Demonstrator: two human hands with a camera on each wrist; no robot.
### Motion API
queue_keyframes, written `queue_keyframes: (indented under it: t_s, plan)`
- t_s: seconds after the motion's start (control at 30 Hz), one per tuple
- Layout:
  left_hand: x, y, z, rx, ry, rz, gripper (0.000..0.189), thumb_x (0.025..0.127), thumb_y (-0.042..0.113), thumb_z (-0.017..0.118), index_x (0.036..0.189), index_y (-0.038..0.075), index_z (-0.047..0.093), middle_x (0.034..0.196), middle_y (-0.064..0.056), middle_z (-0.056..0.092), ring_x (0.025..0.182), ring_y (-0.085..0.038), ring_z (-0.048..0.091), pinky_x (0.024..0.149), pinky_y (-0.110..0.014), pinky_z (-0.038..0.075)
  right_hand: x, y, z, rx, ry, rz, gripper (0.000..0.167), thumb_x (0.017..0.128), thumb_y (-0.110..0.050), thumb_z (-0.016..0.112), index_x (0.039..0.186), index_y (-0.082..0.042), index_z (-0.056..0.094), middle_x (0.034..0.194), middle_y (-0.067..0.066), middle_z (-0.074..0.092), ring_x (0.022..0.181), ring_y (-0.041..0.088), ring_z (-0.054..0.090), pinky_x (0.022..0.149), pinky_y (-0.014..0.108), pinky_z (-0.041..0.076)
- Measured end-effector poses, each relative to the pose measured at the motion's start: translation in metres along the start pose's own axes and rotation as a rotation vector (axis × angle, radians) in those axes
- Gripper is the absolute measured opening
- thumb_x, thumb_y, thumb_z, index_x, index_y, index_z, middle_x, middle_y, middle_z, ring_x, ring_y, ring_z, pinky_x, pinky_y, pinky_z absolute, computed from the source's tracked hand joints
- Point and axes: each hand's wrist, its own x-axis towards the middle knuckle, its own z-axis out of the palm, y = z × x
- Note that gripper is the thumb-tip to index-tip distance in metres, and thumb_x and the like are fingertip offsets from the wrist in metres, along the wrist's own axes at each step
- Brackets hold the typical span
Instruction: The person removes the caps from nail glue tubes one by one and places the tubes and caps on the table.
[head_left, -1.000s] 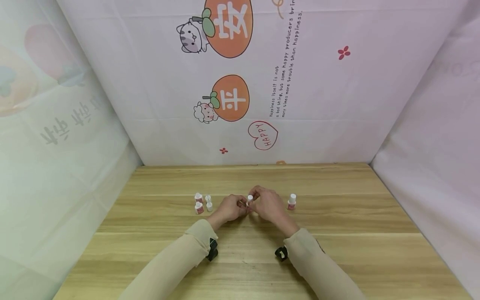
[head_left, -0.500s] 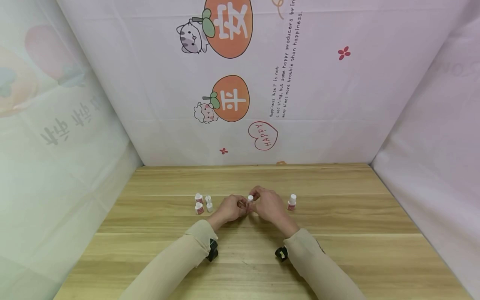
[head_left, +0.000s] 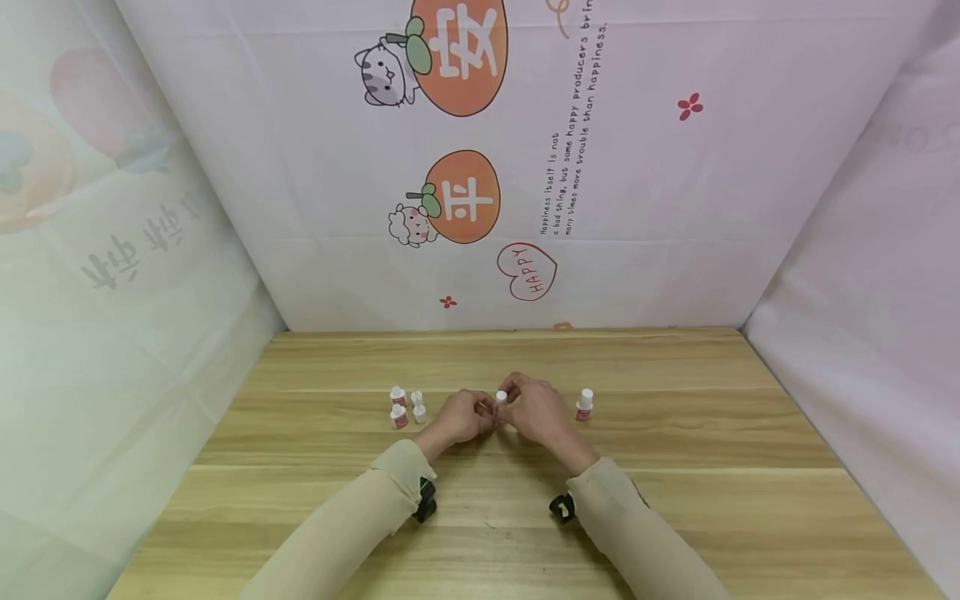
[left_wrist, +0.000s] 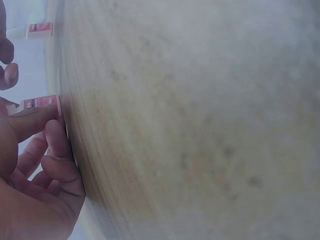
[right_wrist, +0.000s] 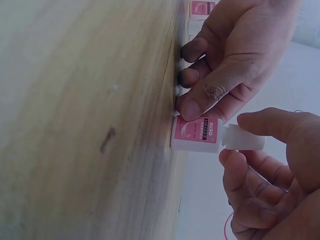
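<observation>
A small nail glue bottle (right_wrist: 197, 134), white with a pink label, stands upright on the table in front of me. My left hand (head_left: 459, 416) holds its body low down, thumb against the label in the right wrist view. The white cap (right_wrist: 245, 138) is pinched between the thumb and fingers of my right hand (head_left: 538, 410). A narrow neck shows between cap and body. In the left wrist view the bottle (left_wrist: 40, 102) is partly covered by my left thumb, and only some fingertips of my right hand (left_wrist: 6, 60) appear.
Two similar bottles (head_left: 399, 416) without their large caps stand left of my hands, with two small white caps (head_left: 419, 414) beside them. To the right stands another capped bottle (head_left: 584, 405). A printed white cloth (head_left: 600, 283) hangs behind the wooden table (head_left: 495, 533).
Almost nothing differs. Both hands stay at the bottle, and the other bottles and caps keep their places.
</observation>
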Motion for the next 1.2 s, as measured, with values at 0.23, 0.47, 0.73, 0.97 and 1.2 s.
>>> queue_keyframes:
  t_s: [0.23,0.47,0.73,0.97,1.2]
  plan:
    - [-0.0003,0.0013,-0.0004,0.015,-0.008,-0.015,0.022,0.086,0.004,0.068,0.107,0.008,0.074,0.09,-0.005,0.076,0.074,-0.007,0.061,0.067,-0.02,0.046,-0.0007,0.0019,0.0017,-0.005,0.018,-0.032,0.022,0.082,-0.021,0.077,0.102,-0.018,0.069,0.095,-0.003,0.073,0.086,0.021,0.065,0.073,0.036,0.05]
    - [-0.0001,0.0006,-0.0001,0.022,-0.007,-0.008,0.02,0.086,0.004,0.068,0.105,0.008,0.074,0.091,-0.005,0.077,0.075,-0.007,0.062,0.068,-0.02,0.047,0.0004,0.0018,0.0022,0.006,0.023,-0.007,0.019,0.082,-0.022,0.078,0.099,-0.018,0.069,0.09,-0.004,0.072,0.077,0.017,0.061,0.067,0.033,0.047]
    - [-0.0011,0.0006,-0.0009,0.019,-0.024,-0.025,0.023,0.087,0.002,0.066,0.108,0.008,0.073,0.09,-0.005,0.076,0.075,-0.008,0.061,0.066,-0.02,0.046,0.0002,0.0019,0.0028,0.001,0.031,-0.035,0.019,0.082,-0.022,0.078,0.098,-0.021,0.068,0.095,-0.003,0.074,0.084,0.02,0.065,0.071,0.034,0.049]
    - [-0.0004,0.0013,-0.0006,0.041,-0.013,-0.019,0.024,0.086,0.003,0.064,0.107,0.009,0.074,0.092,-0.005,0.076,0.077,-0.008,0.061,0.07,-0.022,0.048,0.0,0.0011,0.0021,0.02,0.021,-0.009,0.018,0.083,-0.024,0.079,0.097,-0.019,0.068,0.092,-0.003,0.072,0.08,0.018,0.062,0.07,0.033,0.047]
    - [0.0002,-0.0009,0.0001,0.029,-0.014,-0.018,0.024,0.086,0.004,0.066,0.108,0.009,0.074,0.091,-0.004,0.076,0.078,-0.008,0.062,0.071,-0.022,0.047,0.0,0.0016,0.0027,0.015,0.02,-0.024,0.019,0.083,-0.022,0.078,0.099,-0.02,0.068,0.097,-0.002,0.073,0.084,0.02,0.064,0.072,0.035,0.048]
